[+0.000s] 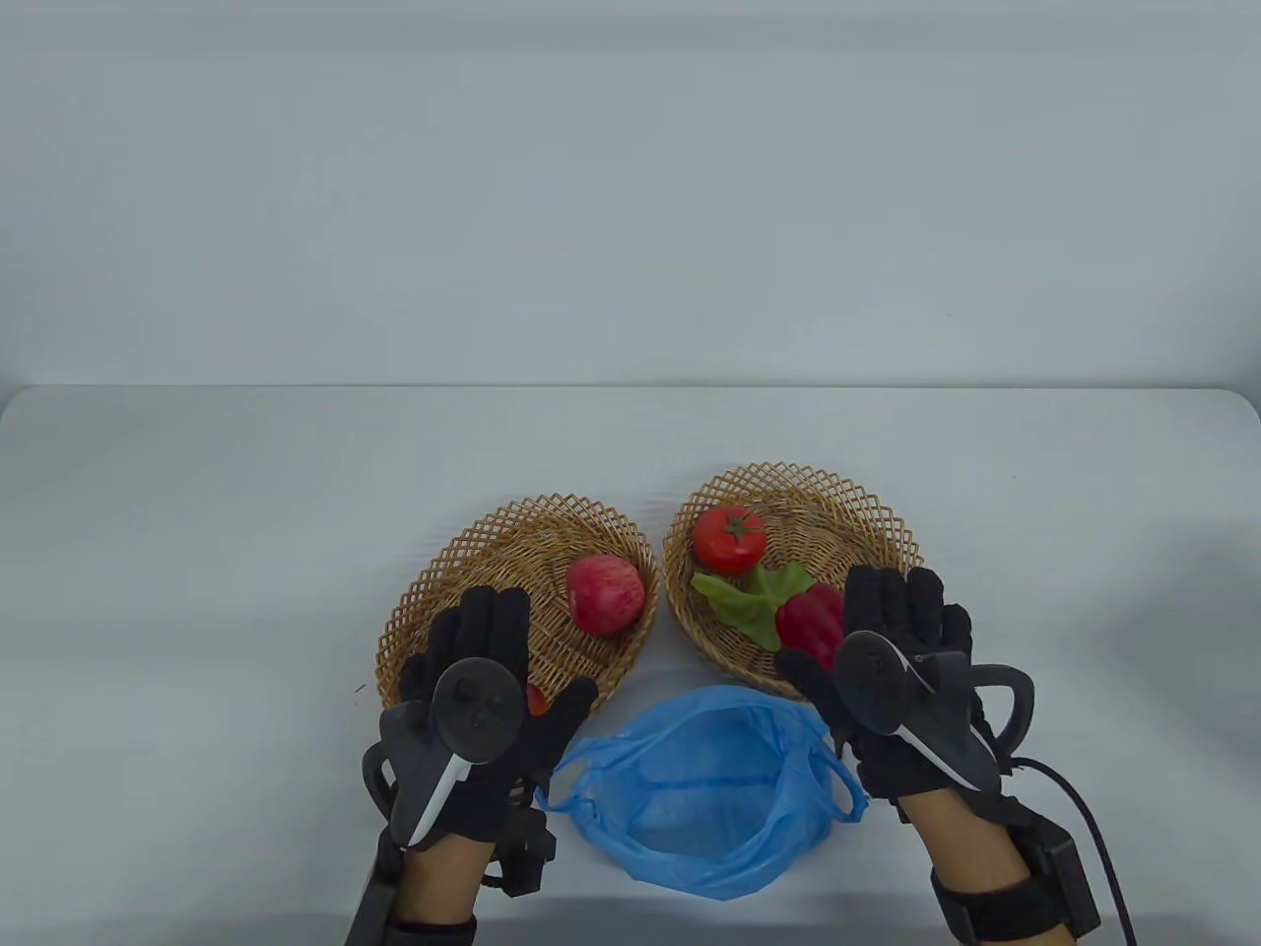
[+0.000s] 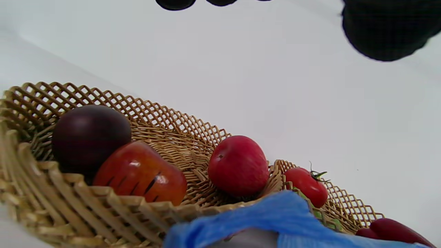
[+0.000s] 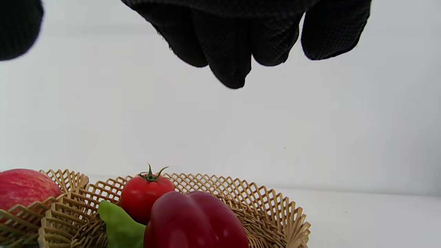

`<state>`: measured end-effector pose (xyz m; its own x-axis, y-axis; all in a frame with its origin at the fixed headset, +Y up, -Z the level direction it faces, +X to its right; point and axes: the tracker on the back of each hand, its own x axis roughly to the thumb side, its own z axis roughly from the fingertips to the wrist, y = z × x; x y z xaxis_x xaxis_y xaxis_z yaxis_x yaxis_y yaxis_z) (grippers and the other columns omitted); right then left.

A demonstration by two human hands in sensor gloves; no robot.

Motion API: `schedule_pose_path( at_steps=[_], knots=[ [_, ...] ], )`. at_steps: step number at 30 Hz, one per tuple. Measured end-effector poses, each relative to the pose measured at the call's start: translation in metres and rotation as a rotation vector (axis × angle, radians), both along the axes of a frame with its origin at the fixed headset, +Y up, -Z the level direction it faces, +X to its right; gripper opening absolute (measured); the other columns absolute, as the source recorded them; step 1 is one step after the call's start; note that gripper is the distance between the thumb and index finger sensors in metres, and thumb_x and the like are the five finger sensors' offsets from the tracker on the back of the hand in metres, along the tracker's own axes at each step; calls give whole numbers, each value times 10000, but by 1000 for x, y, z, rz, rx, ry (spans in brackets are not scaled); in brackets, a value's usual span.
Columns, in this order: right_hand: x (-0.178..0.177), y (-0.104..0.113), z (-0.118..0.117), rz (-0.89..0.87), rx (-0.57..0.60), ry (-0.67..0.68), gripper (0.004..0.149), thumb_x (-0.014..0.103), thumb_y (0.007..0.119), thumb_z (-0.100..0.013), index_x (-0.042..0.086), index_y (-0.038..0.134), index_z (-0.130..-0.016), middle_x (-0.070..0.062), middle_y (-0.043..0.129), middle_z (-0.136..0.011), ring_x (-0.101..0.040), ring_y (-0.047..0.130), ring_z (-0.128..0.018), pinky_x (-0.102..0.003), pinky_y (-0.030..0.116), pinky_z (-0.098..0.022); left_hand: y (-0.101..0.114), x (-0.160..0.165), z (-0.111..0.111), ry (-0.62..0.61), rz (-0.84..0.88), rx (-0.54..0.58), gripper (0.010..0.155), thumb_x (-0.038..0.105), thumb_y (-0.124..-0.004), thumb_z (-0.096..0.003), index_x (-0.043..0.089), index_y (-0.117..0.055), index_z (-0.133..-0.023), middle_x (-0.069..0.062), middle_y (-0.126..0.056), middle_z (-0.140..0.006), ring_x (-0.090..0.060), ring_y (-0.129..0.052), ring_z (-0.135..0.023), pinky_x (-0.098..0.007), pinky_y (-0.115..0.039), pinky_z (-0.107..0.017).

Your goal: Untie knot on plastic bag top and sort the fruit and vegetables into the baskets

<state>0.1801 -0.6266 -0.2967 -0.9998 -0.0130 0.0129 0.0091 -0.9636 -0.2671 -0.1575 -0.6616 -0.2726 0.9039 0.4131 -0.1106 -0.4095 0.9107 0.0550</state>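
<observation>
The blue plastic bag lies untied and open at the table's front, and I see nothing inside it. My left hand hovers flat over the left wicker basket, holding nothing. That basket holds a red apple, a dark purple fruit and an orange-red fruit. My right hand hangs over the right basket with relaxed fingers and holds nothing. A tomato, a green leaf and a red pepper lie in that basket.
The two baskets stand side by side, almost touching, just behind the bag. A cable trails from my right wrist toward the front edge. Bare white table stretches to the left, right and back.
</observation>
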Motion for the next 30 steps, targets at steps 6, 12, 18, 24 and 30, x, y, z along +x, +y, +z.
schedule_pose_path(
  at_steps=[6,12,18,24,30],
  knots=[
    [-4,-8,-2,29,-52,13,1161,810,663,-332,68,224,-1109,-366,243,-1138,-612,223,-1025,-768,380,-697,-8,3,-8,6,-49,-69,1063,822,-666,-334,476,-8,-1095,94,24,-1258,-330,-91,-1264,-725,-233,-900],
    [-7,-11,-3,73,-123,30,1316,882,661,-296,81,-83,-1029,-396,-70,-1073,-633,-60,-966,-857,220,-648,-11,-2,-12,26,-31,-106,1100,842,-660,-315,499,100,-1032,104,188,-1181,-342,31,-1241,-755,-182,-888],
    [-8,-13,-2,98,-168,22,1274,877,627,-326,173,-250,-924,-310,-270,-1002,-593,-180,-944,-845,110,-633,-11,-2,-11,40,-45,-100,1100,838,-658,-317,507,126,-1014,111,229,-1155,-326,65,-1234,-749,-133,-888],
    [-2,-15,-5,84,-170,-1,1228,865,596,-347,168,-206,-963,-309,-232,-1028,-587,-154,-957,-841,117,-630,-11,-3,-11,56,-56,-113,1091,834,-655,-320,507,115,-1021,112,206,-1172,-306,63,-1238,-708,-103,-896],
    [1,-21,-10,100,-215,-22,1227,868,594,-345,168,-196,-970,-311,-213,-1041,-580,-152,-961,-838,115,-629,-12,-3,-11,54,-58,-114,1087,833,-655,-321,500,101,-1027,101,191,-1178,-312,49,-1240,-712,-114,-894]
  ],
)
